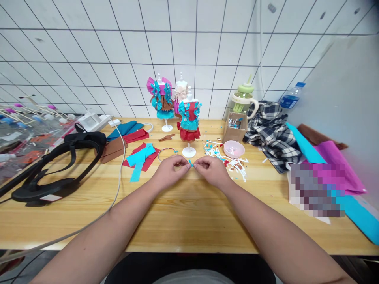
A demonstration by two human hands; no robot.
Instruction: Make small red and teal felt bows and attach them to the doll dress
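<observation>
Between my fingertips is a small piece of turquoise crepe paper (191, 163), pinched from both sides. My left hand (171, 169) grips its left end with thumb and forefinger. On the other end, my right hand (211, 169) is closed in a similar pinch. Just behind them stands a small mannequin (190, 118) on a white base, dressed in red and turquoise paper with ruffles and beads. A thin ring of tape (160, 154) lies left of its base. Turquoise paper strips (140, 157) rest across red paper (152, 159) farther left.
Two more dressed mannequins (161, 98) stand behind. White paper scraps (239, 169) surround a pink bowl (233, 149) at right, near a cardboard box (235, 128) and a green-lidded cup (244, 96). A black headset (68, 165) and white cable (120, 177) lie left; plaid cloth (271, 130) and coloured paper (340, 165) lie right.
</observation>
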